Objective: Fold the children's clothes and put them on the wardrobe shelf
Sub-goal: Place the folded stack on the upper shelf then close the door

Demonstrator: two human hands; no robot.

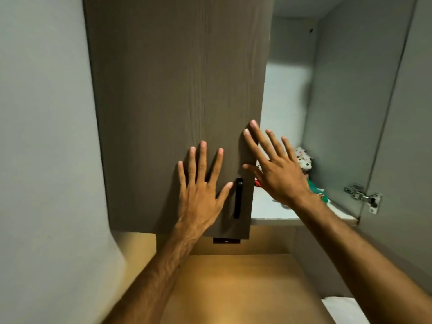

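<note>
Apparently the task was near its end: the folded clothes (304,161) lay on the wardrobe shelf (273,206) at 3 o'clock, while the left hand (201,195) and right hand (278,174), both spread wide and holding nothing, pressed the dark door (177,90).

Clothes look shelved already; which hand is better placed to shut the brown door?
Left, probably. The left hand lies flat on the brown door beside its black handle; the right hand only reaches its edge.
</note>
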